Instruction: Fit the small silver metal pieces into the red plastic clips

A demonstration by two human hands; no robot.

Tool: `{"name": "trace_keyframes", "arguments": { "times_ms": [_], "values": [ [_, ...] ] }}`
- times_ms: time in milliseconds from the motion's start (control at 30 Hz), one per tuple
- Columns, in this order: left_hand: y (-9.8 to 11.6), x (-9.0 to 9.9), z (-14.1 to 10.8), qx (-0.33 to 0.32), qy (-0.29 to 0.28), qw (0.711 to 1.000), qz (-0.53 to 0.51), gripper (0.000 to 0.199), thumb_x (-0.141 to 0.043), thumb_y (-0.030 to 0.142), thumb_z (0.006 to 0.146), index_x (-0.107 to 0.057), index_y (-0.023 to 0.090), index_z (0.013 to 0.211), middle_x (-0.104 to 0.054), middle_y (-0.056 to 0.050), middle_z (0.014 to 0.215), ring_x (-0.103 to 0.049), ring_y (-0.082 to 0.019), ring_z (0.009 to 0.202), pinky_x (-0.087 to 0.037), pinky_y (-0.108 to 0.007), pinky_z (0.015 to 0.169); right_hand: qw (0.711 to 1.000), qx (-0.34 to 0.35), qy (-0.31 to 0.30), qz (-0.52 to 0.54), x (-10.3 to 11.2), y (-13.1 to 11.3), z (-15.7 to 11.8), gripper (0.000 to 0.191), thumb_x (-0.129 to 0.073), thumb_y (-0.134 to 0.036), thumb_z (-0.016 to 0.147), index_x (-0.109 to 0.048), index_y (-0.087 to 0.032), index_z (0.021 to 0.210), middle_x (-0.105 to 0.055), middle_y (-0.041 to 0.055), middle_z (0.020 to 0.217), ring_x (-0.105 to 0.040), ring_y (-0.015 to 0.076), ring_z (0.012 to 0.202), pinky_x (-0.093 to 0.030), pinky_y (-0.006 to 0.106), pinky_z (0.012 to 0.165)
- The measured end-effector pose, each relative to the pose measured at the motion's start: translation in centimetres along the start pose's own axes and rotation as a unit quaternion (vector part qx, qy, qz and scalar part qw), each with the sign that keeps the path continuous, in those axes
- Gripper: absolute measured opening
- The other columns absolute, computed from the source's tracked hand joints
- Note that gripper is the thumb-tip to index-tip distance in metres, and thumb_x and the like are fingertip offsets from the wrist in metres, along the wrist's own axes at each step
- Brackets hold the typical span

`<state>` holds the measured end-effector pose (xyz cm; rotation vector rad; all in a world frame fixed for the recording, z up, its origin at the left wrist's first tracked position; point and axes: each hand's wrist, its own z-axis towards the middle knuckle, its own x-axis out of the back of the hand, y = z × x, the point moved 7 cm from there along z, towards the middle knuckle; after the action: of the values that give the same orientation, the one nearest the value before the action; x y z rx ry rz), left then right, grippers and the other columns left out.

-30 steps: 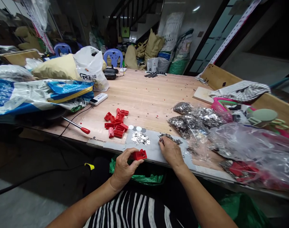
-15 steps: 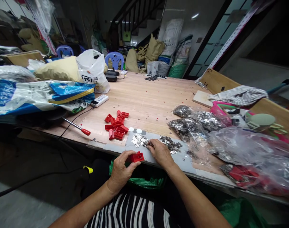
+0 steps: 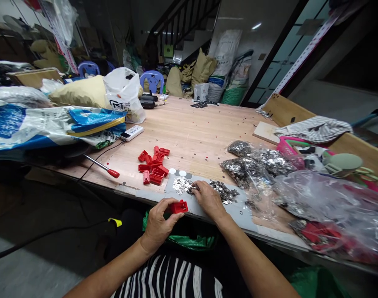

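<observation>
A red plastic housing (image 3: 179,206) with small metal parts inside is pinched between the thumb and fingers of my left hand (image 3: 159,221), just off the table's front edge. My right hand (image 3: 208,199) rests on the grey mat (image 3: 238,213), fingertips pressed together at the right side of a pile of shiny metal pieces (image 3: 181,185); what they pinch is too small to make out. Beyond that hand, to the right, lies a pile of darker metal pieces (image 3: 223,191). Several red housings (image 3: 154,165) are heaped left of the mat.
Clear bags of metal parts (image 3: 246,167) and a pink basket (image 3: 288,147) stand on the right. At the left are a red-tipped lever (image 3: 113,173), a white power bank (image 3: 132,133) with a cable, and large sacks (image 3: 92,120). A green bag (image 3: 192,241) hangs below the table edge.
The camera view has shifted slightly. Both hands stay in nearly the same places, with the red housing still in my left hand and my right fingertips still at the shiny pile.
</observation>
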<state>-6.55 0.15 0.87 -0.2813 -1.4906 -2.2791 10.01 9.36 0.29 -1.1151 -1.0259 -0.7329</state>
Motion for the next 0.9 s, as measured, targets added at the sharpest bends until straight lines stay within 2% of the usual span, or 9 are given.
{"name": "trace_keyframes", "arguments": {
  "times_ms": [200, 467, 600, 767, 900],
  "values": [
    [-0.3, 0.1, 0.0, 0.006, -0.001, 1.0, 0.005, 0.025, -0.068, 0.027, 0.078, -0.062, 0.019, 0.101, -0.07, -0.004, 0.091, -0.067, -0.017, 0.077, -0.056, -0.029, 0.071, 1.0, 0.005, -0.012, 0.009, -0.4, 0.0, 0.6, 0.007, -0.053, -0.021, 0.086, -0.06, -0.021, 0.089, -0.066, 0.0044, 0.094, -0.059, 0.0172, 0.085, -0.039, 0.026, 0.074],
    [-1.0, -0.3, -0.2, 0.016, -0.005, 1.0, -0.022, 0.027, -0.067, 0.029, 0.079, -0.061, 0.019, 0.104, -0.069, -0.005, 0.094, -0.067, -0.018, 0.082, -0.057, -0.03, 0.074, 0.999, 0.007, 0.006, 0.037, -0.2, 0.2, 0.2, 0.015, -0.045, -0.021, 0.089, -0.06, -0.02, 0.087, -0.066, 0.006, 0.091, -0.059, 0.0178, 0.084, -0.039, 0.027, 0.076],
    [-0.8, -0.1, 0.2, 0.002, -0.005, 1.0, -0.023, 0.026, -0.066, 0.03, 0.081, -0.061, 0.019, 0.105, -0.069, -0.006, 0.096, -0.067, -0.019, 0.085, -0.056, -0.031, 0.077, 0.998, 0.003, 0.007, 0.065, 0.4, 0.4, 0.2, 0.016, -0.046, -0.026, 0.088, -0.06, -0.021, 0.082, -0.067, 0.0037, 0.083, -0.059, 0.0169, 0.078, -0.04, 0.026, 0.07],
    [-0.5, 0.1, 1.0, -0.015, -0.005, 0.999, -0.034, 0.027, -0.064, 0.024, 0.082, -0.062, 0.02, 0.109, -0.067, -0.007, 0.101, -0.065, -0.019, 0.095, -0.055, -0.033, 0.084, 0.984, -0.043, -0.016, 0.173, 0.7, 1.1, -0.2, 0.02, -0.05, -0.036, 0.084, -0.059, -0.021, 0.077, -0.06, -0.0008, 0.069, -0.054, 0.0153, 0.066, -0.037, 0.025, 0.063],
    [-0.4, -0.4, 1.3, -0.005, -0.013, 0.997, -0.078, 0.027, -0.062, 0.022, 0.083, -0.062, 0.021, 0.11, -0.064, -0.008, 0.104, -0.063, -0.019, 0.098, -0.057, -0.032, 0.079, 0.96, -0.058, -0.059, 0.269, 0.2, 0.8, -1.0, 0.026, -0.054, -0.043, 0.081, -0.054, -0.02, 0.068, -0.048, -0.0039, 0.061, -0.045, 0.0128, 0.06, -0.033, 0.024, 0.059]
  ]
}}
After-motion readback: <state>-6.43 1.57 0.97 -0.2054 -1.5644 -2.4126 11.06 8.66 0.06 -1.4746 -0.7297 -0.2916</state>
